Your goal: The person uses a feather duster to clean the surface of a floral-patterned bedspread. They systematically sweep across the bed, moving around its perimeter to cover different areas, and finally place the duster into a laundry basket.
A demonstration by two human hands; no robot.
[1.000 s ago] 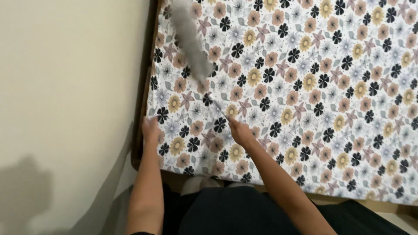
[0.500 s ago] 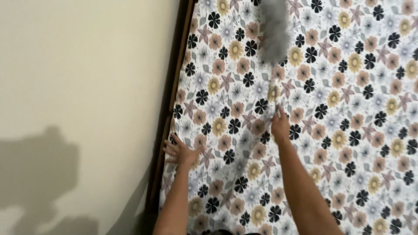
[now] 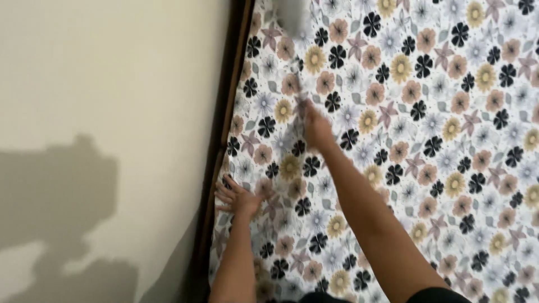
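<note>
Grey fluffy duster (image 3: 292, 17), blurred, high at the frame's top edge over the flower-printed bed sheet (image 3: 426, 140) in white, black, peach and mustard, near its left side. Thin handle running down from the duster head into the right hand (image 3: 317, 128); grip there closed around the handle, arm stretched far across the bed. Left hand (image 3: 240, 197) pressed flat on the sheet close to the bed's left edge, fingers spread wide, grip holding nothing. Hands apart, left one lower and nearer the edge, right one further up the bed.

No containers in view.

Dark wooden bed frame (image 3: 227, 123) as a narrow strip running along the sheet's left border, just beside the left hand. Plain cream wall (image 3: 106, 73) immediately beyond it, bearing a grey shadow (image 3: 62, 196) low on its surface. Sheet lying smooth, nothing resting on it between hands and duster. Dark clothing (image 3: 438, 294) just visible at the bottom edge.
</note>
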